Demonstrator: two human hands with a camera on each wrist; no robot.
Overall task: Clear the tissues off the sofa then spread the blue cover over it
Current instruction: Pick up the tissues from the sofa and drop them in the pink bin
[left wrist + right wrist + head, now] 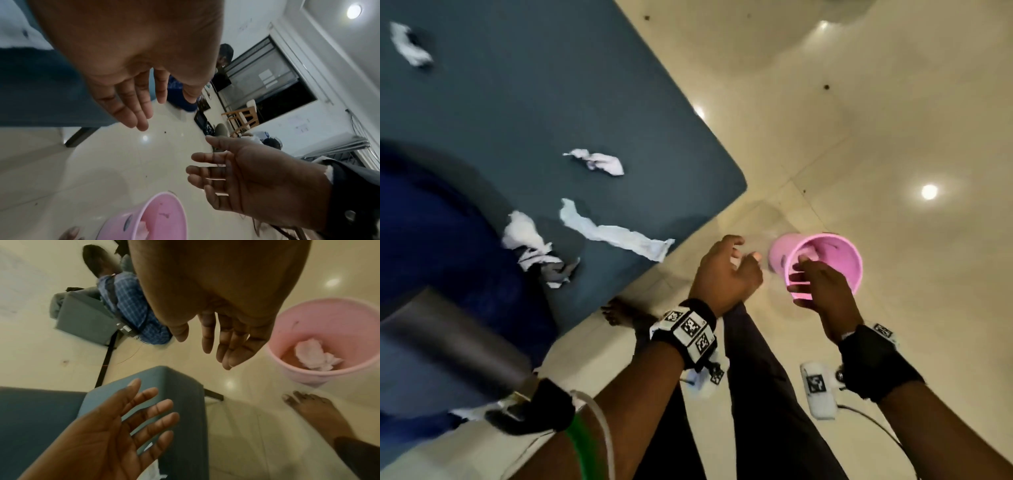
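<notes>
The blue-grey sofa [524, 102] fills the upper left of the head view. Several crumpled white tissues lie on it, among them a long one [616, 236] near the front corner and one [599, 162] behind it. The dark blue cover [438, 233] lies bunched at the sofa's left end. A pink bin [839, 246] stands on the floor by the sofa corner and holds a tissue [312, 355]. My left hand [739, 253] hovers beside the bin, fingers spread and empty. My right hand [801, 281] is over the bin's rim, also empty, fingers straight [226, 352].
The cream tiled floor [893, 120] stretches around the bin. My bare foot [314, 412] stands close to the bin. A seated person in a blue checked shirt [131, 305] and a grey box seat [82, 318] are further off. A wooden chair [242, 120] stands by the wall.
</notes>
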